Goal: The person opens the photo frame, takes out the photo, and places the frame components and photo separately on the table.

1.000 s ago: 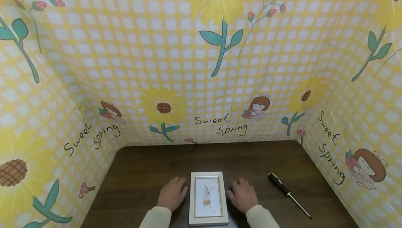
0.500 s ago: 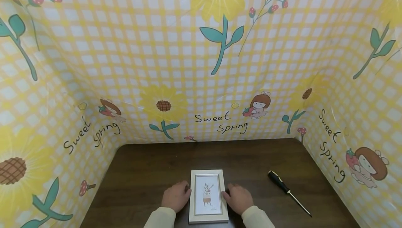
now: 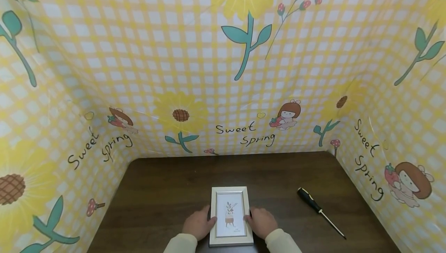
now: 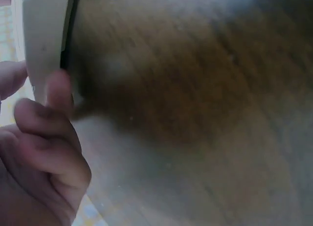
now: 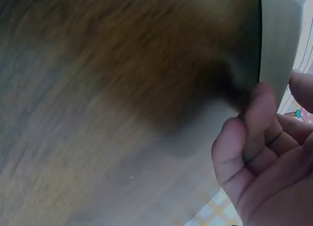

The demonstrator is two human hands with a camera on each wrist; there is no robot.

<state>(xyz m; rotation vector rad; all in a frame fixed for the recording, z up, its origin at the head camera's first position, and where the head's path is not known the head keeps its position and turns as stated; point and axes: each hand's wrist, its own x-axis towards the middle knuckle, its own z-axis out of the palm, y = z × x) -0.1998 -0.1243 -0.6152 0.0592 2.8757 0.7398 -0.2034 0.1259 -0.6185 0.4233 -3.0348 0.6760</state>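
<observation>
A white picture frame (image 3: 231,241) lies face up near the front of the dark table, around a print of a potted plant. My left hand (image 3: 198,224) grips its left side, thumb over the front border. On the opposite side my right hand (image 3: 263,223) holds the right border the same way. In the left wrist view, curled fingers (image 4: 58,96) meet the lower edge of the frame's side (image 4: 44,35). The right wrist view has fingertips (image 5: 261,103) at the underside of the frame's edge (image 5: 281,40). Whether the frame is off the table I cannot tell.
A screwdriver (image 3: 321,212) with a black handle lies slantwise on the table (image 3: 156,183), right of the right hand. A yellow checked cloth (image 3: 139,71) with flower prints walls in the back and both sides.
Both hands have moved inward from beside the picture frame and taken hold of its left and right sides. The screwdriver stays where it was; the head view has tilted slightly.
</observation>
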